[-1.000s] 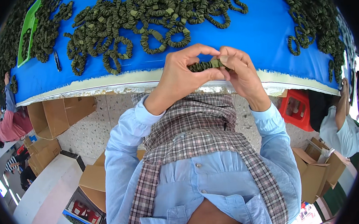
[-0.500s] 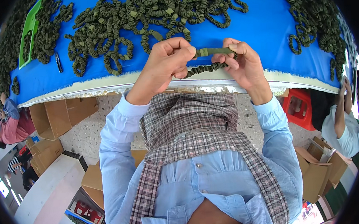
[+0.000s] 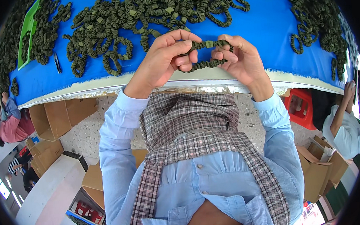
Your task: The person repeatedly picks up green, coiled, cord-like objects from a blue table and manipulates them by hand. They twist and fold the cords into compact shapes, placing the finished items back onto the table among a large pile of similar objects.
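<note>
Showing at the far left is a co-worker (image 3: 12,127) in a pink top with blue sleeves, one hand raised to the table's edge. On the table's blue cover (image 3: 265,29), a bright green tray (image 3: 29,24) lies slantwise, with gathered green loops on both sides of it and some inside. A dark pen-like item (image 3: 57,63) lies just right of the tray, apart from the loops. Below the table edge on this side, an open cardboard box (image 3: 75,114) is noted. Further right, a broad central heap of loops (image 3: 117,23) covers the far part of the cover. The left hand (image 3: 160,62) has its fingers curled and grips the left end of a dark green fabric loop (image 3: 206,64) between thumb and fingers. This loop is located above the table's near edge, spanning the two hands, a flat, lighter patch visible on its upper strand. The right hand (image 3: 243,63) pinches the opposite end between thumb and fingers. Beyond it, a red plastic stool (image 3: 308,121) is recorded below the edge, and a right-hand heap of loops (image 3: 320,21) on the cover. At the far right, another co-worker (image 3: 343,125) in pale clothing has forearms raised toward the table.
</note>
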A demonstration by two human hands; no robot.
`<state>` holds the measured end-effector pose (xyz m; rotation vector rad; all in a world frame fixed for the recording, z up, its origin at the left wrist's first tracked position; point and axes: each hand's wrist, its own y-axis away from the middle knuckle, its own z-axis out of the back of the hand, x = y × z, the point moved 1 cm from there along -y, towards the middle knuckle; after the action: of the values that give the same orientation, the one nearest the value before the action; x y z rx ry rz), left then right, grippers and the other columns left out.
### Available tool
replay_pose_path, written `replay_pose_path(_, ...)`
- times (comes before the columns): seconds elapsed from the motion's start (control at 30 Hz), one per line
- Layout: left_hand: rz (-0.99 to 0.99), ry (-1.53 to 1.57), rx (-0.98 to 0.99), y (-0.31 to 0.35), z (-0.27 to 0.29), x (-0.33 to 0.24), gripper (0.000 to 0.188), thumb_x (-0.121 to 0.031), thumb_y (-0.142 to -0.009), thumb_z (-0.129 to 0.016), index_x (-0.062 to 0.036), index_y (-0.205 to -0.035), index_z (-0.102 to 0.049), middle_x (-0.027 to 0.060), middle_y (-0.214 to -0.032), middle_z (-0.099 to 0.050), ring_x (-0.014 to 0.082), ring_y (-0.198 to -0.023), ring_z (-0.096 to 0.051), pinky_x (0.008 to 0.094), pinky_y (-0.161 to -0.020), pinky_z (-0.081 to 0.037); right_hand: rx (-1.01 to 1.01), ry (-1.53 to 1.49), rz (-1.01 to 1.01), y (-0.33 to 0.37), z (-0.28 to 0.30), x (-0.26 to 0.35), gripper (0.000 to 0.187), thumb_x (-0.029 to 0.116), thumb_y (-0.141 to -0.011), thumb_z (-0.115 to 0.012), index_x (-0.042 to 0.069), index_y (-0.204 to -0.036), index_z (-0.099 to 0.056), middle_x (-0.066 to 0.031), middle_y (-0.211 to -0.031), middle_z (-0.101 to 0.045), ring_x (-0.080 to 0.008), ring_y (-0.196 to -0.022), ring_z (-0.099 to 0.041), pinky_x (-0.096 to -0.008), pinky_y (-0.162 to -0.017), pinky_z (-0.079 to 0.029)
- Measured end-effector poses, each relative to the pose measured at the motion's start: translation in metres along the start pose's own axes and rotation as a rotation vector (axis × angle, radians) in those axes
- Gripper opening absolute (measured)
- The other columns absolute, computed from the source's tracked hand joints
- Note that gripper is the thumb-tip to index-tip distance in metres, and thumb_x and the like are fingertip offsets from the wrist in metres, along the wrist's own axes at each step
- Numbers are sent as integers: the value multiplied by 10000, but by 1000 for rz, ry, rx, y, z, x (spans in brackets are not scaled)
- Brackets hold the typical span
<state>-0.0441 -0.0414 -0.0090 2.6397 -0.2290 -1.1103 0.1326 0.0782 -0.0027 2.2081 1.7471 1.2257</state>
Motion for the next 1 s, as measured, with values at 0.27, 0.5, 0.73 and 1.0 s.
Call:
replay_pose_path(0.27,-75,-161,48,-26,-5,-22,289,-206,-968,-500,4,-1167,-514,112,-892,-649,166,-792,-655,367,-810,-552,165,513,45,-9,-13,34,254,256,-934,-560,28,-822,-569,30,-569,-440,-102,-663,-530,-225,-630,-429)
replay_pose_path(0.5,-257,-188,115,-64,1,-35,286,-168,-950,-536,-12,-1188,-507,97,-1066,-633,170,-994,-615,311,-867,-504,152,322,198,-36,-4,52,274,250,-967,-501,-7,-914,-580,8,-599,-428,-138,-737,-538,-261,-723,-417)
replay_pose_path(0.73,-300,-206,104,-77,3,-24,457,-81,-886,-609,-5,-1301,-432,93,-1124,-608,163,-1042,-584,309,-923,-472,126,143,245,-41,4,50,301,260,-983,-474,-27,-997,-563,-19,-665,-483,-171,-783,-554,-283,-796,-445)
replay_pose_path(1.0,-289,-160,53,-76,12,-17,512,-163,-866,-672,8,-1282,-429,103,-1071,-620,173,-995,-598,312,-893,-485,125,130,246,-48,9,44,295,269,-983,-478,-20,-1009,-535,-47,-690,-525,-180,-790,-574,-286,-798,-460)
